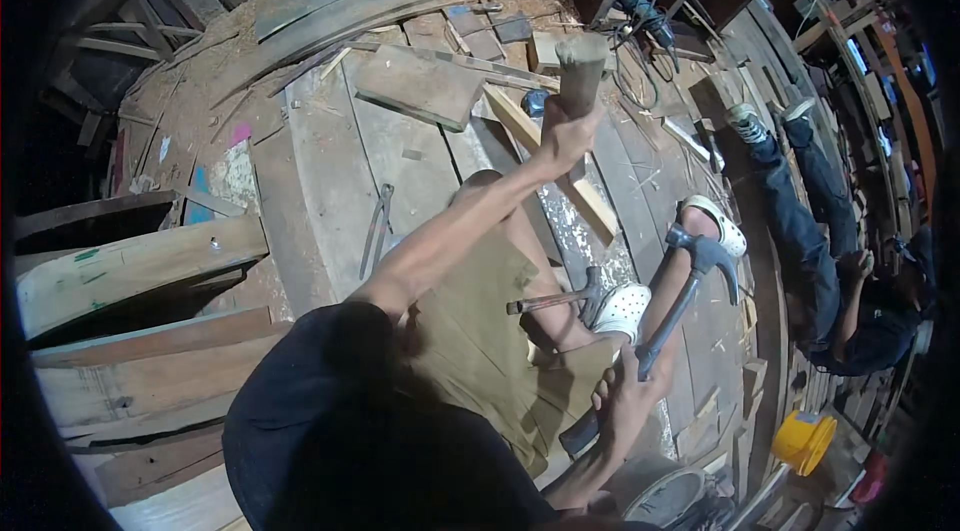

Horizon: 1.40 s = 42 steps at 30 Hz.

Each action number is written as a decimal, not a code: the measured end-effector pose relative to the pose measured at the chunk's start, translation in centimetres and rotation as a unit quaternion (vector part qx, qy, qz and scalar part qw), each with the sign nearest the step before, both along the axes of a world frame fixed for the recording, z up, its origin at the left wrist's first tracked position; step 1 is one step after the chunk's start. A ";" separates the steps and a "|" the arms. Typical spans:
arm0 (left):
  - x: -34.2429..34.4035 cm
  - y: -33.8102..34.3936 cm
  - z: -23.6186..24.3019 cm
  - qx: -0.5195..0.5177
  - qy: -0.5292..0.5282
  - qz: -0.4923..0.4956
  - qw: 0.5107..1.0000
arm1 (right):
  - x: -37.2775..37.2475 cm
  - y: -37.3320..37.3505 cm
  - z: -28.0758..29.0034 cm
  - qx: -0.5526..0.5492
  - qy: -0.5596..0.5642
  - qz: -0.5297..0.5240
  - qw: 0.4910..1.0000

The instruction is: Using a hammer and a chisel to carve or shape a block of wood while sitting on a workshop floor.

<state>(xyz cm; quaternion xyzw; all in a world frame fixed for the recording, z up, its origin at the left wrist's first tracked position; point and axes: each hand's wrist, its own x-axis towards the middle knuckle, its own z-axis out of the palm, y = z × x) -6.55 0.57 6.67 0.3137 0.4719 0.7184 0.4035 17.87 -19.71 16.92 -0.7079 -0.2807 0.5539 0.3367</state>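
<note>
Reporting on grip: my right hand is clamped round the hammer partway along its handle, head raised at right, apparently for balance. My left hand, farther off, is wrapped firmly round a wood piece, seemingly to steady it; its lower end is poorly seen, so contact with the plank is unconfirmed. Pincers lie left; a second hammer sits beside the near clog, handily within reach.

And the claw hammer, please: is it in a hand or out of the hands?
The claw hammer is in the right hand, which is closed around its handle, with the head clear beyond the hand.
</note>
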 end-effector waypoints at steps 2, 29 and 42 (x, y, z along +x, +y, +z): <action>-1.2 0.8 1.6 0.011 -0.039 -0.023 0.999 | 0.1 0.0 -0.2 0.002 0.007 0.015 1.000; -25.5 3.1 -7.6 -0.058 0.218 0.266 0.937 | -1.0 3.6 -5.7 -0.060 -0.028 0.112 0.992; -25.0 1.9 -6.0 -0.120 0.211 0.223 0.944 | -0.9 14.4 -19.8 -0.034 -0.070 0.295 0.952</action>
